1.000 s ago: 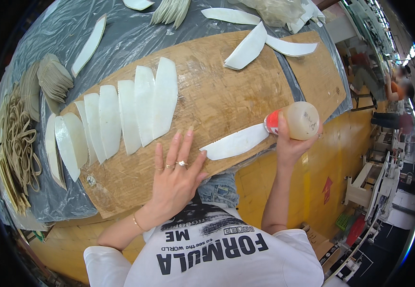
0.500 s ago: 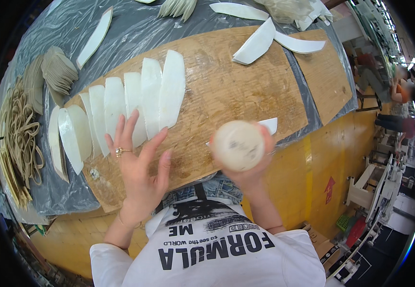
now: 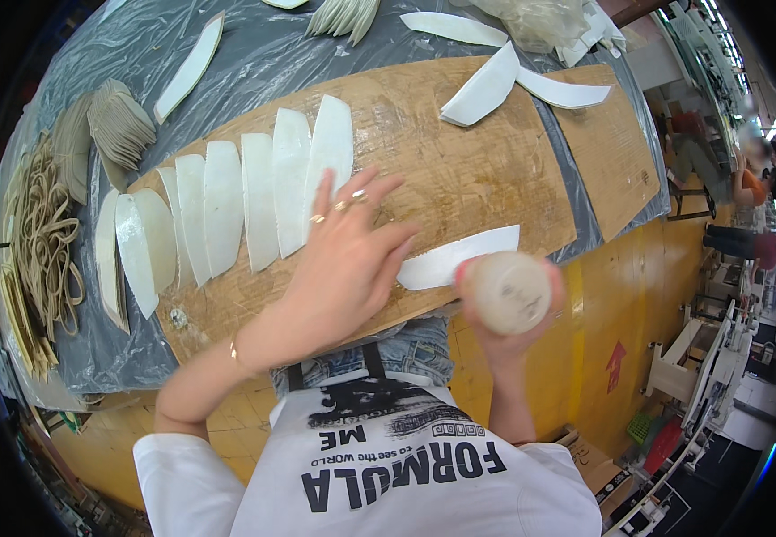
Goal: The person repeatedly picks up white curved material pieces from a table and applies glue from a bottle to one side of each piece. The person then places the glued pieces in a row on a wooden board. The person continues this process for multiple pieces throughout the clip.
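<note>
My right hand (image 3: 506,345) grips a round, whitish translucent plastic bottle (image 3: 511,294) whose flat, marked base faces up. It is beside a single curved white piece (image 3: 459,257) near the front edge of the brown wooden board (image 3: 406,112). My left hand (image 3: 345,246) is over the board with fingers spread and holds nothing. Its fingertips reach the lower end of the rightmost white piece (image 3: 331,134) in a row. Several more curved white pieces (image 3: 259,197) lie side by side to its left, some overlapping, some glossy.
Bundled beige strips (image 3: 39,233) and a fanned beige stack (image 3: 119,125) lie at left on grey plastic sheeting (image 3: 254,54). Loose white pieces (image 3: 482,85) sit at the far right of the board. A second board (image 3: 607,152) adjoins. Other people (image 3: 750,183) are far right.
My left hand has moved right, away from the middle of the row. My right hand and the bottle have shifted right and nearer me, uncovering most of the single white piece.
</note>
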Tool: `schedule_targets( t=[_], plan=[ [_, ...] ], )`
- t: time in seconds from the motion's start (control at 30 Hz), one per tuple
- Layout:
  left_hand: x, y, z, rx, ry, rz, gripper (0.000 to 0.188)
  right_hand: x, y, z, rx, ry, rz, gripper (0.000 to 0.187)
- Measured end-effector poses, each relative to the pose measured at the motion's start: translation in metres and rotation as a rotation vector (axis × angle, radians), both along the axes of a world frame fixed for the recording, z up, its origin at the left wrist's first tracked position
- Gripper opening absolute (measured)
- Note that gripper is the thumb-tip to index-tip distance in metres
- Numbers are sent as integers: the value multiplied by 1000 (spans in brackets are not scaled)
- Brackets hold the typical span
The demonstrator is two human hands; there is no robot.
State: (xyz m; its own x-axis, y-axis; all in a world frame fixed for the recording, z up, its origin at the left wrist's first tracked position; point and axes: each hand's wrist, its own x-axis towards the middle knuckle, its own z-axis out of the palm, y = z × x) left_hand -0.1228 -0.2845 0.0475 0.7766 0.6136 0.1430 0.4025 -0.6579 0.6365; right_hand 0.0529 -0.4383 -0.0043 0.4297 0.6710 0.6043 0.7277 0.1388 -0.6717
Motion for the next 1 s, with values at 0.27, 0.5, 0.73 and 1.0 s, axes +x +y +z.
schedule_targets(
  t=[0.27, 0.5, 0.73, 1.0],
  plan=[
    [70, 11, -22, 77, 229, -295, 27, 79, 21, -1, 94, 17, -430, 80],
    [79, -15, -13, 226, 347, -277, 28, 99, 9, -5, 219, 501, -445, 49],
    [90, -27, -6, 140, 421, -142, 20, 90, 13, -20, 463, 961, -378, 46],
    [100, -19, -3, -46, 449, -112, 14, 108, 6, -44, 332, 1104, -487, 47]
  ],
)
